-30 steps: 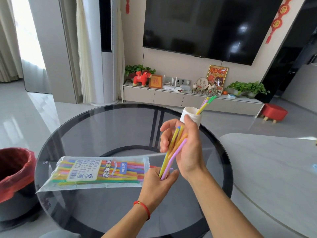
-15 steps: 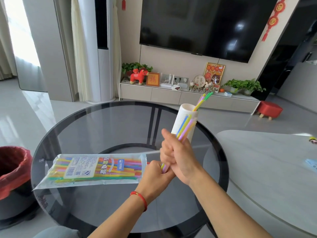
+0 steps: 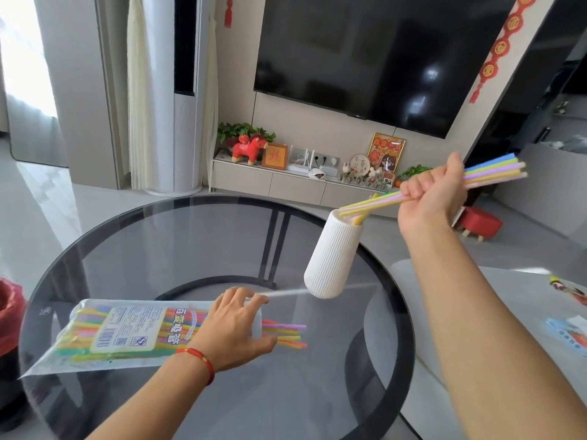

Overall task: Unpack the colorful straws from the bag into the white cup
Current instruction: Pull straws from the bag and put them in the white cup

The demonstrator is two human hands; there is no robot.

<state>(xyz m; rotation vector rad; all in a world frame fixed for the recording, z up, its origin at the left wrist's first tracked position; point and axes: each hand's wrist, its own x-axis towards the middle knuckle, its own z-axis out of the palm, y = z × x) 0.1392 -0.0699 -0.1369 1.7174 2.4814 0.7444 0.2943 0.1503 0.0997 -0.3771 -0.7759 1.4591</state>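
The right hand (image 3: 428, 198) is raised above the far right edge of the round dark glass table (image 3: 178, 242), fist curled tight around a bundle of thin pastel plastic straws (image 3: 489, 171). The bundle lies nearly level: its blue, green, yellow and purple ends fan out to the right of the fist, while the other ends reach left and down into the mouth of the tall ribbed white cup (image 3: 333, 255). A couple more straws already sit inside, poking up at the rim. The cup stands on the glass near the table's right side, looking tilted in this wide view.

Nearer the person, the left hand (image 3: 235, 328), with a red cord bracelet (image 3: 198, 360) at the wrist, rests on the open end of the clear plastic bag with a printed label (image 3: 120, 335), fingers spread and bent loosely over it; whether they actually pinch the plastic I cannot tell. The bag lies flat on the glass, packed with bright straws, and several loose ends (image 3: 286, 336) stick out past the hand toward the right.

A red-lined bin (image 3: 9, 315) stands at the left edge.
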